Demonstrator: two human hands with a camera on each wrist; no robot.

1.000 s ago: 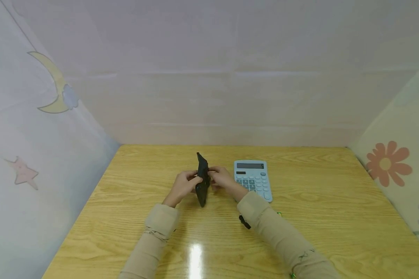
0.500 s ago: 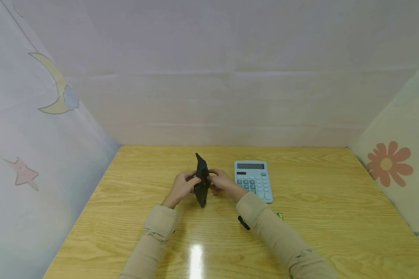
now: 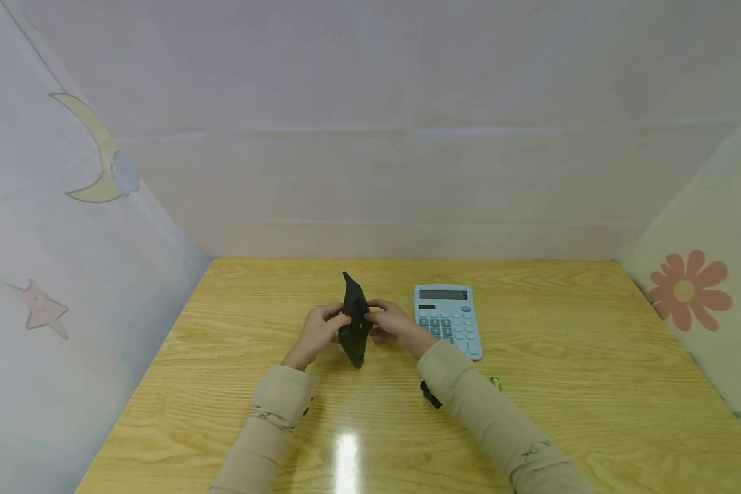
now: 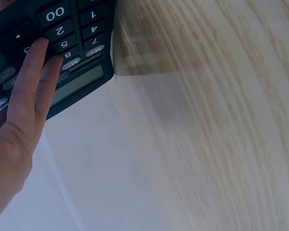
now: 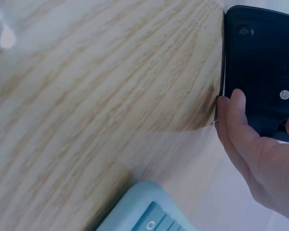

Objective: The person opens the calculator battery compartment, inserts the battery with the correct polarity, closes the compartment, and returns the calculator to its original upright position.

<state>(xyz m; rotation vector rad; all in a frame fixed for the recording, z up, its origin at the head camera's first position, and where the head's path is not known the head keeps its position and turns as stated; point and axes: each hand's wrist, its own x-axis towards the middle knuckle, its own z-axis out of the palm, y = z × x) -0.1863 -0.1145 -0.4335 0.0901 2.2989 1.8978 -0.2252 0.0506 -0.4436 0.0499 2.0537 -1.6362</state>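
Note:
A black calculator [image 3: 355, 336] stands on its edge on the wooden table, between both hands. My left hand [image 3: 313, 333] holds it from the left; in the left wrist view, two fingers [image 4: 26, 91] lie along its key face, near the display. From the right, my right hand [image 3: 396, 322] grips it. The right wrist view shows the dark back of the black calculator [image 5: 260, 62], with a round foot and a small pale sticker. There the right fingers [image 5: 237, 113] reach its lower edge, and the thumb is by a dark notch in the back.
A light blue calculator [image 3: 463, 329] lies face up to the right of the hands, partly behind the right wrist. A small black object [image 3: 431, 394] and a green-and-yellow item [image 3: 496, 383] show beside the right sleeve. Fabric walls [image 3: 370, 171] border the table.
The black calculator has tilted slightly leftward, and more of its back shows to the head view. My left hand has shifted a little left with it; the right hand has barely moved.

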